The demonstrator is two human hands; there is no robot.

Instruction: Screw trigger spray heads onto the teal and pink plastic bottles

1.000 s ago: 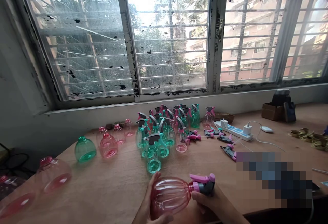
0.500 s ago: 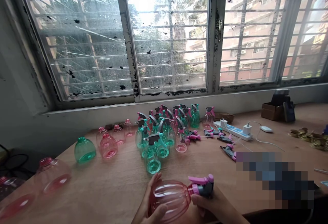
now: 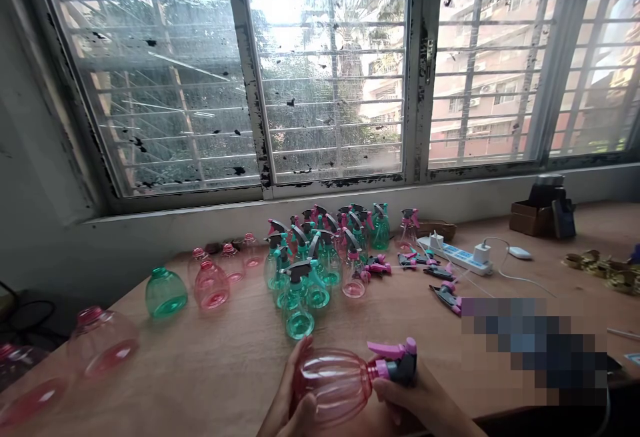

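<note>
right now both hands grip a ribbed pink plastic spray bottle [image 3: 333, 383], held sideways at the lower middle of the frame. the left hand [image 3: 293, 403] curls its fingers around the body, and the right hand [image 3: 400, 403] wraps the neck below the pink-and-grey trigger head [image 3: 397, 365]. teal and pink bottles [image 3: 300, 317] cluster just beyond, on the wooden table [image 3: 220, 363].

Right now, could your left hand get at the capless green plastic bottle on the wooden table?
Probably yes: your left hand holds the pink ribbed bottle, but nothing stands between it and the green bottle.
</note>
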